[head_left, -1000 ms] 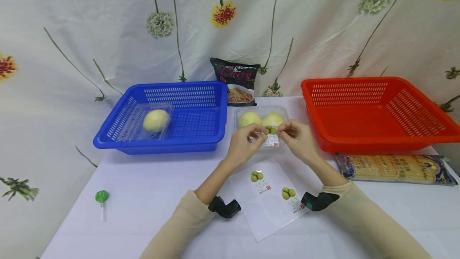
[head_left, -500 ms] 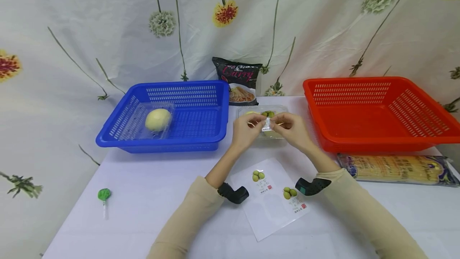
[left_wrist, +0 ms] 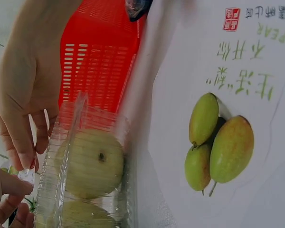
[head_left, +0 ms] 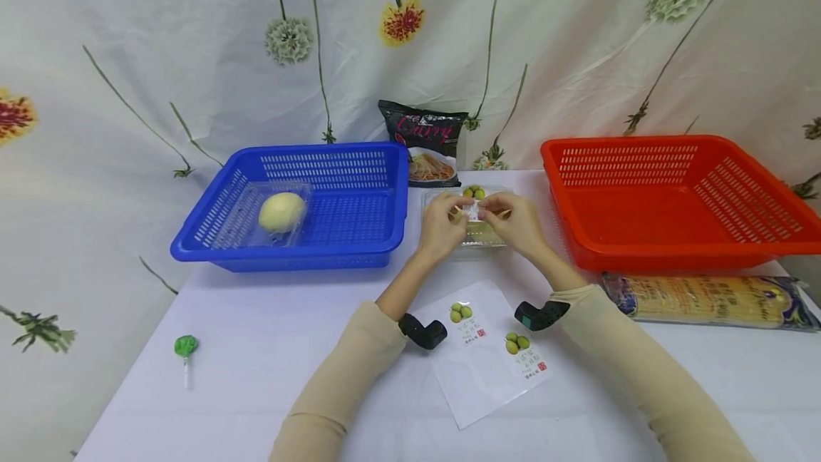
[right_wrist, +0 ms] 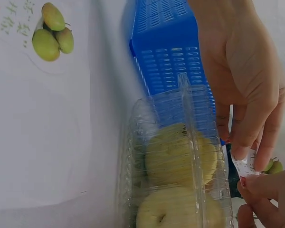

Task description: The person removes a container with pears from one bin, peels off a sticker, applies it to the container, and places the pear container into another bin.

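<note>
A small printed sticker with green pears on it spans the gap between my two hands, over the clear plastic box. My left hand pinches its left side with thumb and finger; my right hand pinches the right side. Close up in the right wrist view, the sticker is bent between the fingertips. Inside the box, pale yellow pears show through the ridged lid, just beside the fingers. The hands hide part of the box in the head view.
A white sticker sheet lies in front of the box. A blue basket with a boxed pear stands left, a red basket right. Noodle packs and a green lollipop lie around.
Both hands have moved slightly forward with the sticker and drawn closer together, bringing it over the box. The forearms have shifted inward over the sheet.
</note>
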Available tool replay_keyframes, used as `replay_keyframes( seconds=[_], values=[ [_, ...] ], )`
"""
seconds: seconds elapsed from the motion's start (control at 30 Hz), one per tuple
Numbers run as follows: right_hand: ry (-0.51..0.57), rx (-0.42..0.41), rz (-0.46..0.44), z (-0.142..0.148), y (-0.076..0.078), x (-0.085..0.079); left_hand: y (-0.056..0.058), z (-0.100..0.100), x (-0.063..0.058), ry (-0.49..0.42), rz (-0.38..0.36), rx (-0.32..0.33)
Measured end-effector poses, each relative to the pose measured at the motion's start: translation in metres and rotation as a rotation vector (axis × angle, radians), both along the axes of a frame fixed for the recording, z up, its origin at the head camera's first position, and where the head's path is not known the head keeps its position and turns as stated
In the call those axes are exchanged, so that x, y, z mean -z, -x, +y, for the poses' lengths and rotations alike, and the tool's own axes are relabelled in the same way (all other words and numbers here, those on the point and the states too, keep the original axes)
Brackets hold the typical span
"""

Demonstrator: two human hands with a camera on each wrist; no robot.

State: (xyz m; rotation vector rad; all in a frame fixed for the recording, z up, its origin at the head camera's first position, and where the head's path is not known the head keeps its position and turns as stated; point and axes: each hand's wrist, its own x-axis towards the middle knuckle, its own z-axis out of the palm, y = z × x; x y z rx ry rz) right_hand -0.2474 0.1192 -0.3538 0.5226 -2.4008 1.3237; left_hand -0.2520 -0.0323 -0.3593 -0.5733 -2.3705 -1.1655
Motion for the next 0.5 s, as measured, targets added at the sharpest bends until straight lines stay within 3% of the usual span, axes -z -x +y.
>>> replay_keyframes(
  seconds=[0.5],
  values=[
    [-0.027, -0.007, -0.033, -0.0009, 0.0051, 0.0041, 0.0016, 0.0000, 0.0046, 0.044, 0.013, -0.041]
  ],
)
